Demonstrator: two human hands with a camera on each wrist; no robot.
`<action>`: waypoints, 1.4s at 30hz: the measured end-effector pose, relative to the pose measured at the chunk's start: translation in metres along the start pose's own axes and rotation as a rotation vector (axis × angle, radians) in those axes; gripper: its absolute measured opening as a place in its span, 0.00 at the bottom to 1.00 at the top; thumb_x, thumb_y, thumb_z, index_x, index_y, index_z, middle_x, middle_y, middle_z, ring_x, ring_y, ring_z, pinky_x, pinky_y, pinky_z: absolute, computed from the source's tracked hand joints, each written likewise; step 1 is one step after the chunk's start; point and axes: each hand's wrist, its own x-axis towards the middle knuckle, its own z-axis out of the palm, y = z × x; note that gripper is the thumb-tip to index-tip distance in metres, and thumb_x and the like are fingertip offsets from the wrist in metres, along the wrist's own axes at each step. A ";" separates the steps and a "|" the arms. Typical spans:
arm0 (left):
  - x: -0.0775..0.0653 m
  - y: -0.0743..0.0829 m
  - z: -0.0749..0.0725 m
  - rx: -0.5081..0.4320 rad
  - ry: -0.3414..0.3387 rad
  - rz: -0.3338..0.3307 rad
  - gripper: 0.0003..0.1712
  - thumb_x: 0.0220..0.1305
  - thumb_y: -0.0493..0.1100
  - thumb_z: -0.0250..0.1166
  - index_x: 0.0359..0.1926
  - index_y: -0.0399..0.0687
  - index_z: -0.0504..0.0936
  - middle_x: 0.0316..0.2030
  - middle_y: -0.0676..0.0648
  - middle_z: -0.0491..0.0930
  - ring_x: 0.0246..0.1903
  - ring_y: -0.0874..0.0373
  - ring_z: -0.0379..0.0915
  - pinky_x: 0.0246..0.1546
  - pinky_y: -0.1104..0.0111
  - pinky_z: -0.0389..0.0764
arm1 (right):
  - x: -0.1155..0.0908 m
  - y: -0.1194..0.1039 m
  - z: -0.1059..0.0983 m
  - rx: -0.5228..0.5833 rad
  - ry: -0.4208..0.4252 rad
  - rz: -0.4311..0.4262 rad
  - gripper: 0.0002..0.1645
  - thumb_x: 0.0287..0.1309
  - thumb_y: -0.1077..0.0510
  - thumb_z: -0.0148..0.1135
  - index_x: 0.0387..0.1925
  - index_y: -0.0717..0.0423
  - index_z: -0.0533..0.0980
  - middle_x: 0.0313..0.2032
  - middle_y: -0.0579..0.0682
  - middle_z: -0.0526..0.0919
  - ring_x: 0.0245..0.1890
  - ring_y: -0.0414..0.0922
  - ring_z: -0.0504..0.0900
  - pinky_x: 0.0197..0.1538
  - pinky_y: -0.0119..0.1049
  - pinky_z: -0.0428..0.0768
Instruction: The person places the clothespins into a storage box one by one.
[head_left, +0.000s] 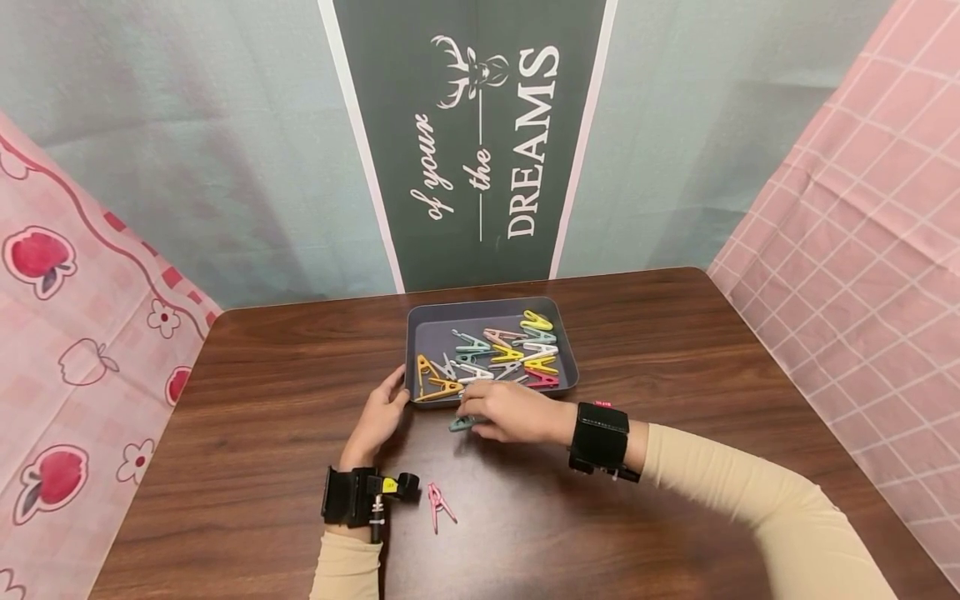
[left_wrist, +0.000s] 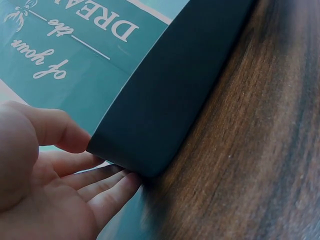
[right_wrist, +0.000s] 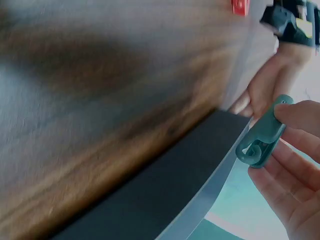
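Note:
My left hand [head_left: 378, 419] rests against the near left corner of a dark grey tray [head_left: 487, 307]. In the left wrist view its fingertips touch the outside of the tray's corner [left_wrist: 125, 155], with the fingers fairly straight. My right hand [head_left: 513, 411] pinches a teal clothespin [right_wrist: 262, 132] between thumb and fingers, just over the tray's near side. Several clothespins in yellow, orange, white, grey, teal and pink lie in the tray, among them an orange clothespin [head_left: 442, 388]. A pink clothespin [head_left: 437, 504] lies on the table, to the right of my left wrist.
The tray stands on a brown wooden table [head_left: 300, 358], near its back edge. A printed curtain [head_left: 480, 167] hangs behind it, with pink cloths at the left and right. Black camera straps [head_left: 600, 437] sit on both wrists.

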 end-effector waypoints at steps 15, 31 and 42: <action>0.000 -0.001 0.000 0.002 -0.004 0.009 0.32 0.72 0.34 0.43 0.74 0.36 0.50 0.72 0.32 0.57 0.71 0.41 0.58 0.72 0.50 0.60 | 0.006 0.038 -0.016 -0.052 0.102 0.114 0.15 0.55 0.60 0.67 0.46 0.58 0.81 0.43 0.51 0.83 0.52 0.47 0.81 0.68 0.44 0.72; 0.001 0.000 -0.001 0.017 0.007 0.003 0.31 0.72 0.34 0.44 0.74 0.37 0.51 0.72 0.32 0.57 0.71 0.41 0.57 0.72 0.50 0.60 | 0.027 0.069 -0.027 0.032 0.056 0.318 0.16 0.57 0.59 0.66 0.48 0.59 0.81 0.46 0.55 0.84 0.50 0.49 0.82 0.55 0.42 0.81; 0.001 -0.001 0.000 0.014 0.010 0.006 0.31 0.72 0.35 0.44 0.74 0.37 0.52 0.72 0.33 0.57 0.71 0.42 0.57 0.72 0.50 0.60 | 0.039 0.103 -0.027 0.079 0.039 0.476 0.17 0.60 0.60 0.63 0.51 0.59 0.80 0.52 0.57 0.82 0.54 0.53 0.81 0.57 0.45 0.80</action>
